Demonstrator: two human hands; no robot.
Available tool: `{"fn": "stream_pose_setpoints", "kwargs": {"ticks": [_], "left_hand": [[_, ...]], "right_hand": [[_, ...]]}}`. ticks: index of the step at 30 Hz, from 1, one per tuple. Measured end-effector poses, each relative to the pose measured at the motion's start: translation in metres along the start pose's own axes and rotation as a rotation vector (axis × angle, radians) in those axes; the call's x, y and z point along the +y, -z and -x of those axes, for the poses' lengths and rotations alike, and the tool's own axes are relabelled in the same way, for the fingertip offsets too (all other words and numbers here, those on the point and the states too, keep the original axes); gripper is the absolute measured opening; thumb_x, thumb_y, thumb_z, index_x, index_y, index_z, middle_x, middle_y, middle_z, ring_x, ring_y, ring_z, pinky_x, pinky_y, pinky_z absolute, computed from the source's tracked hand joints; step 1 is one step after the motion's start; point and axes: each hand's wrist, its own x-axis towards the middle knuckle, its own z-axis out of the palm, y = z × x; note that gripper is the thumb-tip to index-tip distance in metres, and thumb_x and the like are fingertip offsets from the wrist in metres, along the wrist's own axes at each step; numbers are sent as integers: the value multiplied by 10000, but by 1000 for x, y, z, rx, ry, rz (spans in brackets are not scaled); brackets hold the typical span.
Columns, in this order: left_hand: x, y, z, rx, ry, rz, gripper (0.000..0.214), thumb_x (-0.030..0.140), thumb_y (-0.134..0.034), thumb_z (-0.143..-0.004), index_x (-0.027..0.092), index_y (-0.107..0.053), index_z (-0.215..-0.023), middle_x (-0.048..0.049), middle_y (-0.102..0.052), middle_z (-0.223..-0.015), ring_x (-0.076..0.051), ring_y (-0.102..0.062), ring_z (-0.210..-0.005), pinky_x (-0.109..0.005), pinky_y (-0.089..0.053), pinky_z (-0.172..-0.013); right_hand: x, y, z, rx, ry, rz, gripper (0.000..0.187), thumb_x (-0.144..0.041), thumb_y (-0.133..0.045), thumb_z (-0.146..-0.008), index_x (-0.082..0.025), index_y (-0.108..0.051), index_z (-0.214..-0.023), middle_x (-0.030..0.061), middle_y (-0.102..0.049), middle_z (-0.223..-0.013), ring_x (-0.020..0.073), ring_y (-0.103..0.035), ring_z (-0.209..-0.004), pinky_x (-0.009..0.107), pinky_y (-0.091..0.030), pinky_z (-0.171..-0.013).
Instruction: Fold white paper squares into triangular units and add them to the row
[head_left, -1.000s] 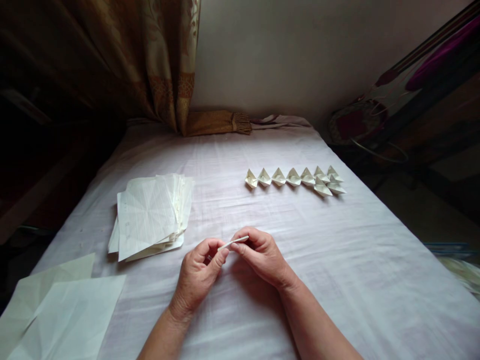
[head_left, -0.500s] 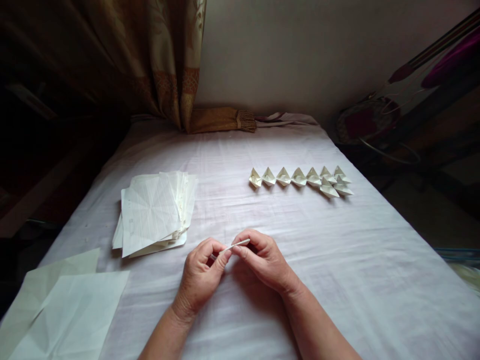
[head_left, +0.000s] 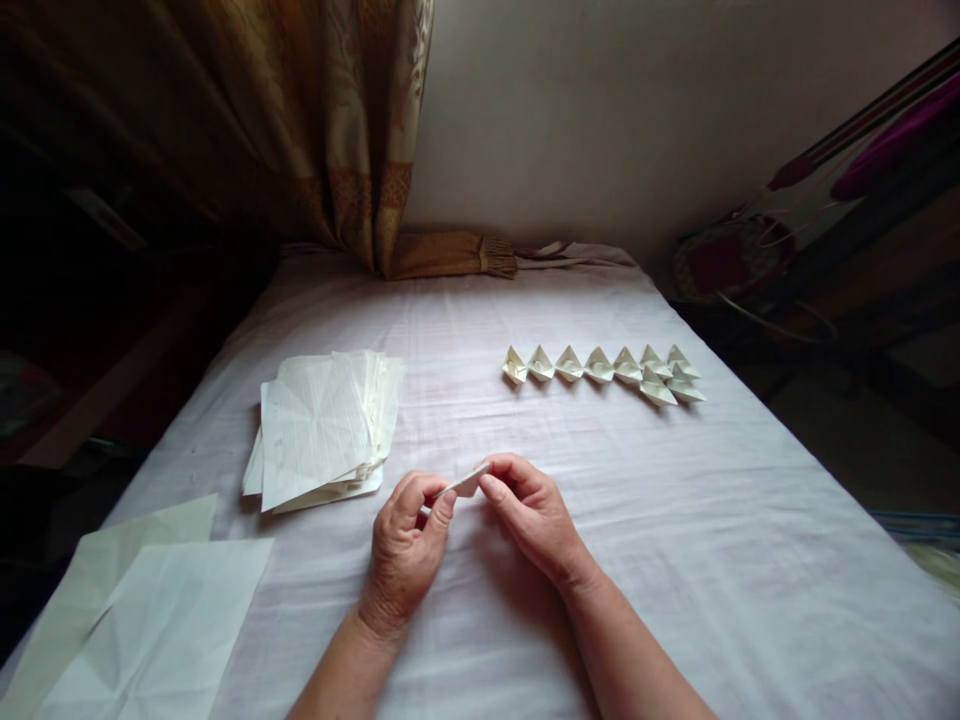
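Note:
A small folded piece of white paper [head_left: 469,484] is held up between my two hands, over the near middle of the bed sheet. My left hand [head_left: 412,535] pinches its left end between thumb and fingers. At the other end, my right hand [head_left: 531,508] grips it with the thumb in front and the fingers behind. Beyond and to the right stands a row of several folded paper boats [head_left: 598,366], two of them set in front at the row's right end. My fingers partly cover the folded paper.
Left of my hands lies a stack of creased paper sheets [head_left: 319,430]. Larger creased sheets [head_left: 161,620] rest at the near left. A gold curtain [head_left: 367,190] hangs onto the far edge of the white sheet [head_left: 450,325], against a wall [head_left: 555,130].
The folded paper has tilted, so more of its flat face shows between my thumbs. My right thumb has shifted slightly right. The whole view has moved a little.

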Motion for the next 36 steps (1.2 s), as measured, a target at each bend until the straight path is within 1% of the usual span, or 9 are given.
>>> {"fn": "stream_pose_setpoints", "kwargs": {"ticks": [3, 6, 10, 14, 18, 21, 24, 30, 36], "left_hand": [[0, 0, 0, -36, -32, -1, 178, 327, -549, -900, 196, -668, -889, -32, -661, -815, -128, -647, -683, -189, -527, -553], [0, -1, 0, -103, -81, 5, 204, 288, -547, -910, 207, -706, -1008, -56, -712, -910, -156, -683, -764, -233, -566, -665], [-1, -3, 0, -62, -159, -44, 216, 251, -555, -914, 219, -729, -1037, -63, -732, -932, -175, -695, -853, -259, -566, -779], [-2, -3, 0, -89, -178, -85, 250, 238, -559, -912, 206, -711, -1107, -78, -746, -972, -176, -708, -871, -254, -572, -788], [-2, -1, 0, -125, -183, -95, 285, 234, -529, -903, 184, -704, -1122, -87, -754, -990, -180, -718, -871, -257, -583, -785], [-3, 0, 1, -113, -126, -106, 306, 249, -513, -905, 179, -694, -1141, -85, -759, -1008, -185, -728, -849, -270, -592, -780], [-6, -1, 3, -112, -46, -102, 353, 285, -523, -909, 169, -650, -1218, -78, -766, -985, -180, -732, -789, -267, -594, -753], [-9, -1, 4, -201, 25, -40, 422, 320, -542, -906, 185, -580, -1304, -63, -757, -1047, -175, -726, -862, -247, -566, -785], [-5, 1, 2, -248, 120, 6, 403, 342, -538, -892, 174, -568, -1258, -29, -769, -891, -135, -690, -698, -214, -533, -680]], "right_hand": [[-1, 1, -1, -5, 3, -7, 162, -347, -614, -842, -198, -645, -787, -8, -610, -694, 128, -557, -669, 247, -466, -662], [-1, 0, -2, -17, 0, -13, 156, -332, -610, -841, -197, -646, -773, -10, -612, -679, 127, -558, -660, 249, -468, -664], [1, -3, -1, -10, 0, -27, 144, -337, -607, -850, -203, -659, -859, 1, -650, -758, 135, -593, -718, 250, -481, -693], [6, -5, 3, -40, -32, -10, 230, -333, -657, -816, -208, -619, -1006, -20, -621, -741, 110, -550, -624, 230, -464, -604], [7, -6, 4, -31, -21, 26, 248, -327, -645, -822, -199, -601, -1030, -16, -619, -745, 110, -550, -617, 237, -481, -605], [6, -6, 3, -26, 23, 81, 268, -305, -637, -830, -200, -631, -1076, 5, -645, -804, 119, -572, -653, 249, -500, -635], [7, -4, 1, -14, 115, 147, 310, -280, -631, -842, -229, -663, -1146, 14, -652, -849, 127, -586, -699, 256, -508, -671], [13, -2, 0, -49, 228, 214, 339, -234, -597, -880, -285, -661, -1208, 6, -646, -848, 132, -596, -763, 258, -508, -725], [11, -2, 0, -68, 292, 259, 343, -194, -566, -898, -280, -655, -1217, 1, -625, -815, 123, -587, -745, 244, -505, -709]]}}
